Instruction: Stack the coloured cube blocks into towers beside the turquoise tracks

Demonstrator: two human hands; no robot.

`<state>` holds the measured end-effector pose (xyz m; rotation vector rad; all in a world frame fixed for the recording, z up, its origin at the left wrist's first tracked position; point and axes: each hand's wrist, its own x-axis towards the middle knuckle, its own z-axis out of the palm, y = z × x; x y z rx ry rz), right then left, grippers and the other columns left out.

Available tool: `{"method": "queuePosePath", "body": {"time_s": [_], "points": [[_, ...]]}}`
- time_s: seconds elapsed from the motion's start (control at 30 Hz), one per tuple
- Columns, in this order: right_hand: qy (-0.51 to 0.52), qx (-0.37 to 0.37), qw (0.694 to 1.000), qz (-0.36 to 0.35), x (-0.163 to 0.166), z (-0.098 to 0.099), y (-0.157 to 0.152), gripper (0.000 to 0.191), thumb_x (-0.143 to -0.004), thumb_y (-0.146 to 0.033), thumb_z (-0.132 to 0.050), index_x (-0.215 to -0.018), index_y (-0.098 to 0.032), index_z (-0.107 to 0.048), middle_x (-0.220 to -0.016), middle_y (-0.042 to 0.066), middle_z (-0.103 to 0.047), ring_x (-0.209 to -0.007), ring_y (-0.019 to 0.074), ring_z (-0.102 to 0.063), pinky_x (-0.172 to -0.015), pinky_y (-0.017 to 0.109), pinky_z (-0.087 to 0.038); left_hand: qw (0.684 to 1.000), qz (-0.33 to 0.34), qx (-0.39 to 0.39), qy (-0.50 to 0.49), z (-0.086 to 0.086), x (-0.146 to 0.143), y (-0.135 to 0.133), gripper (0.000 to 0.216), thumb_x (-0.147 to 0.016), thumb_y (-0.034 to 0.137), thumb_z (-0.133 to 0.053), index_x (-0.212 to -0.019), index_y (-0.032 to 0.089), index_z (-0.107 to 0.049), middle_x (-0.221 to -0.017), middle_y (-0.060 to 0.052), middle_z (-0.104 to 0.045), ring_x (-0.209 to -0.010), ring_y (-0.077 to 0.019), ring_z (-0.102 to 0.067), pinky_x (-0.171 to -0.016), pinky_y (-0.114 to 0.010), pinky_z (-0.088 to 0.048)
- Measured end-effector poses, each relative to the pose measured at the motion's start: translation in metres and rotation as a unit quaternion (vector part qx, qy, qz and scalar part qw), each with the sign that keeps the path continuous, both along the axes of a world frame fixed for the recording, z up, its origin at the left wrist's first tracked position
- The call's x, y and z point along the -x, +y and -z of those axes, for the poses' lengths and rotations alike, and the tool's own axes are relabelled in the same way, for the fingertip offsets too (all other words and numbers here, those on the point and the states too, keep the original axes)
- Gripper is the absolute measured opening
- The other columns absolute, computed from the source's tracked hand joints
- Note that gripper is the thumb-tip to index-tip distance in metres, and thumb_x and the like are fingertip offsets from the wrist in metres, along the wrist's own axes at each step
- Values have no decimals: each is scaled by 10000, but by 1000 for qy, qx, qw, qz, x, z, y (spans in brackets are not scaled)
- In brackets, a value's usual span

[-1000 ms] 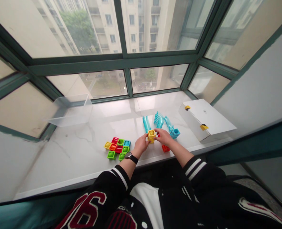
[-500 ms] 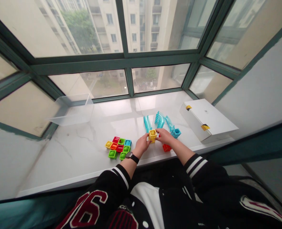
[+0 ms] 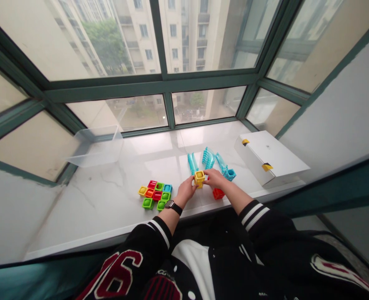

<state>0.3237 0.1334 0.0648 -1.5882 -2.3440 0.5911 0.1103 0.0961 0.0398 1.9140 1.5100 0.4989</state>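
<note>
A yellow cube block point(image 3: 199, 178) stands on the white marble sill point(image 3: 115, 196), gripped from both sides. My left hand point(image 3: 186, 189) pinches its left side; my right hand point(image 3: 215, 178) pinches its right side. A red block point(image 3: 218, 193) lies just under my right wrist. To the left, a flat cluster of red, green, orange, yellow and blue square blocks point(image 3: 155, 193) lies on the sill. Behind my hands lie three turquoise ribbed track pieces point(image 3: 208, 158).
A clear plastic bin point(image 3: 93, 146) sits at the back left by the window. A white box point(image 3: 270, 157) with yellow tabs stands at the right. Green window frames close the far side. The sill's front edge runs beneath my forearms.
My hands stay on the yellow block with almost no movement; only the view has shifted slightly.
</note>
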Motion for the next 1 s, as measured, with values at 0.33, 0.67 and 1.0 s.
{"method": "queuePosePath", "body": {"time_s": [0.33, 0.67, 1.0], "points": [[-9, 14, 1000, 11, 2, -5, -1, 445, -768, -266, -875, -1192, -300, -742, -1199, 48, -778, -1157, 321, -681, -995, 434, -515, 992, -48, -82, -87, -28, 65, -40, 453, -977, 357, -630, -1406, 228, -558, -1320, -100, -713, -1033, -210, -711, -906, -358, -584], [117, -151, 978, 81, -4, -72, -58, 498, -871, -133, -597, -1354, -238, -656, -1316, 114, -701, -1268, 336, -610, -1153, 531, -448, 956, -207, -199, 54, 2, 229, -119, 307, -963, 353, -518, -1229, 253, -635, -1168, -102, -679, -1168, -293, -644, -1088, -499, -536], [257, -143, 955, -49, 32, -89, -138, 303, -1014, -192, -516, -1239, -294, -692, -1065, 64, -758, -1020, 244, -713, -958, 425, -576, 960, -169, -168, 150, 18, 193, -111, 464, -937, 254, -572, -1400, 215, -586, -1415, -166, -536, -1314, -328, -568, -1114, -502, -514]]}}
